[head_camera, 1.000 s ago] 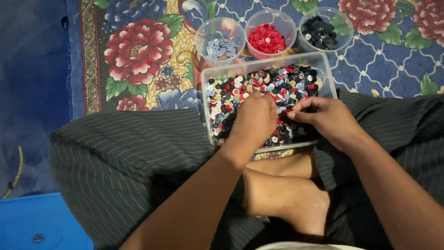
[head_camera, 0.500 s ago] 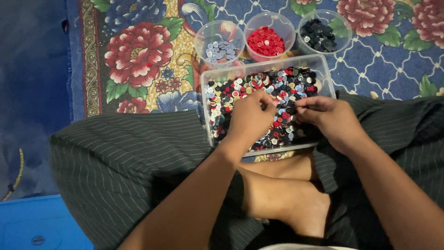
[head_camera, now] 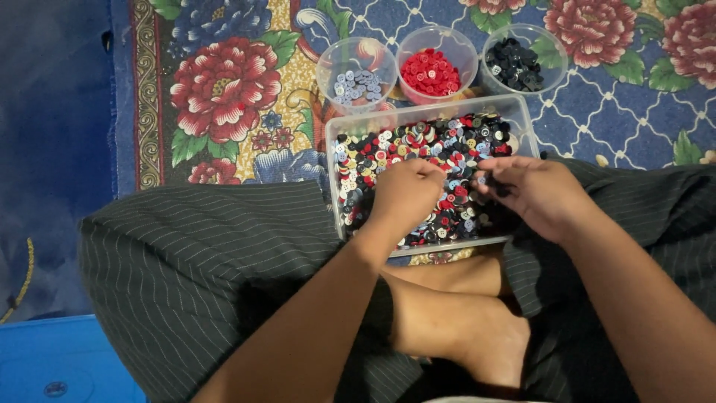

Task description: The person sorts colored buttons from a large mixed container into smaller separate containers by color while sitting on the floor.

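Here, from the head camera looking down, a person sits cross-legged in dark pinstriped trousers (head_camera: 201,261) with bare feet (head_camera: 462,328) tucked under, and a clear rectangular tray (head_camera: 526,123) rests against the shins on a floral rug (head_camera: 224,89). The tray is filled with mixed buttons (head_camera: 447,145) in red, black, white and pale blue. The left hand (head_camera: 406,195) lies knuckles-up over the middle of the tray, fingers curled down into the buttons; whether they pinch anything I cannot tell, since the fingertips are hidden beneath the hand. The right hand (head_camera: 538,192) sits at the tray's right side, its fingers drawn together at the tips over the buttons, seemingly nipping a small dark button, though it is too small to be sure. The two hands are close but apart. Just beyond the tray's far edge stand three round clear cups in a row: the left cup (head_camera: 356,75) holds pale blue buttons, the middle cup (head_camera: 436,63) red ones, and the right cup (head_camera: 522,58) black ones. At the lower left corner a blue plastic lid (head_camera: 60,362) lies on the darker blue floor covering (head_camera: 52,149) beside the rug
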